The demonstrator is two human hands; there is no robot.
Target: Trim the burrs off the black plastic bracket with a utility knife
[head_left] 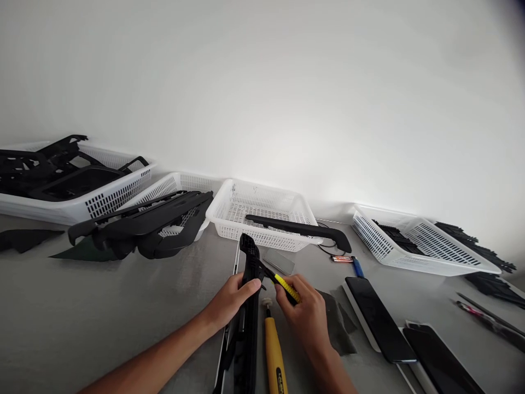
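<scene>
My left hand (230, 302) is wrapped round a long black plastic trim piece (248, 334), which stands lengthwise in front of me with its ribbed, curved end pointing away. In my right hand (307, 312) is a yellow and black utility knife (287, 288). Its tip meets the right edge of the trim piece, just beyond my left thumb; the exact contact is too small to tell. Between my forearms lies a yellow rotary tool (274, 355) with a small round pad at its far end.
Along the wall stand white baskets: a middle one (262, 236) with one black trim piece (299, 226) across its rim, others with black parts (164, 219). To the right lie two phones (379, 317), sandpaper-like sheets (338, 323), a blue item (357, 267) and a grey block (279, 261).
</scene>
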